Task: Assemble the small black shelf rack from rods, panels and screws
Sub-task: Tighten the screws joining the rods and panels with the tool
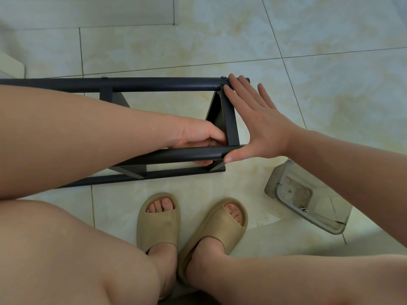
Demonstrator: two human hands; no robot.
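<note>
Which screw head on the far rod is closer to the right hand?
The right screw head, on the far rod beside the right hand; the left screw head sits well away.

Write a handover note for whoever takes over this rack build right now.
Left hand: grips the near rod beside the end panel, from inside the frame.
Right hand: open, flat against that panel's outer side, fingertips on the far rod.
Rack: lies on its side on the floor; grey tray with loose screws to the right.
Done: rods and panels joined; two screw heads show on the far rod.
Left: probably the remaining screws, then stand it up.
</note>
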